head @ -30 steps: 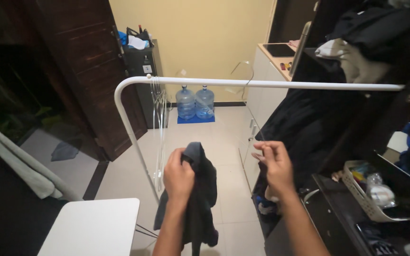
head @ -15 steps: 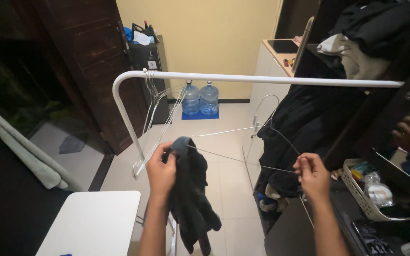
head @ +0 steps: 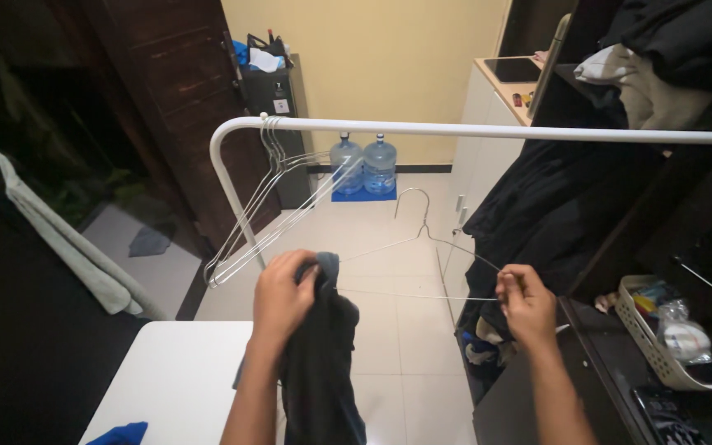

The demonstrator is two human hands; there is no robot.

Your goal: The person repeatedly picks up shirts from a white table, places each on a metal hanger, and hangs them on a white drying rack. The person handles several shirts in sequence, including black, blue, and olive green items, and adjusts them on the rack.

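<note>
My left hand (head: 283, 297) grips the top of a dark garment (head: 321, 371) that hangs down in front of me. My right hand (head: 524, 303) pinches one end of a thin white wire hanger (head: 422, 239), whose other end reaches the garment at my left hand. The hanger's hook points up, below a white clothes rail (head: 488, 130). Several empty wire hangers (head: 267, 206) swing tilted at the rail's left end.
A white table (head: 176, 381) lies below left with a blue cloth (head: 122, 433) on it. Dark clothes (head: 537, 206) hang at the right. Two blue water bottles (head: 364, 163) stand by the yellow wall. A white basket (head: 671, 338) sits on a dark surface at right.
The view has shifted. The wire hanger has turned so its hook points up, and its end now meets the garment at my left hand. My hands have drawn slightly closer.
</note>
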